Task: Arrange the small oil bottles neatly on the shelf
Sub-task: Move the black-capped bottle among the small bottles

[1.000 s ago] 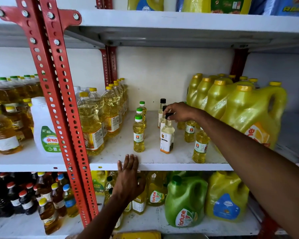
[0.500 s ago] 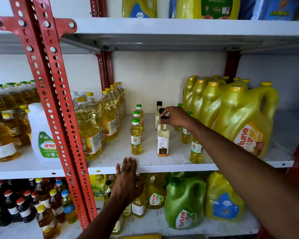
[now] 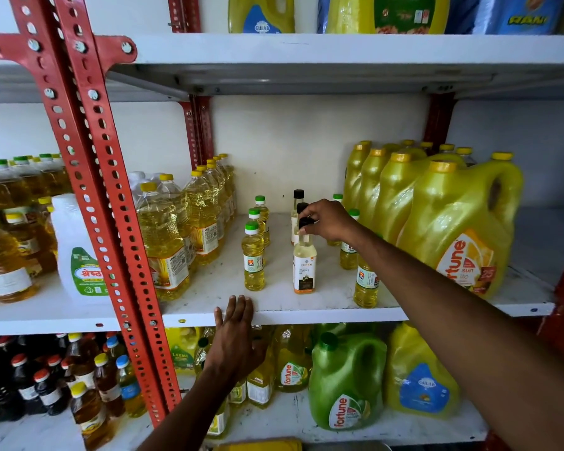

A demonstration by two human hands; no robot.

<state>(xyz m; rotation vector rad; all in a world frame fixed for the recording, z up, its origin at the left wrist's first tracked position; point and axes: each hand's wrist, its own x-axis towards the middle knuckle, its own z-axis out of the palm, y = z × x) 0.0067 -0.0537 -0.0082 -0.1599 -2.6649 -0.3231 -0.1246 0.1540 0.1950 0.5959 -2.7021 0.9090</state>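
Three short rows of small oil bottles are being aligned on the shelf (image 3: pixel 306 312); the black-capped bottle (image 3: pixel 304 262) is pinched at its cap by the right hand (image 3: pixel 331 221); the left hand (image 3: pixel 236 340) is rested flat, released, on the shelf edge; gentle squaring behind its row-mates is judged next

White shelf (image 3: pixel 306 312), scuffed, on red slotted uprights (image 3: pixel 111 196). Standing on it: tall clear oil bottles (image 3: pixel 163 242) at left; green-capped small bottles (image 3: pixel 254 259) in a row front to back; black-capped bottles (image 3: pixel 304 266) beside them; more small bottles (image 3: pixel 366 286) right; yellow jugs (image 3: pixel 459 229) far right.
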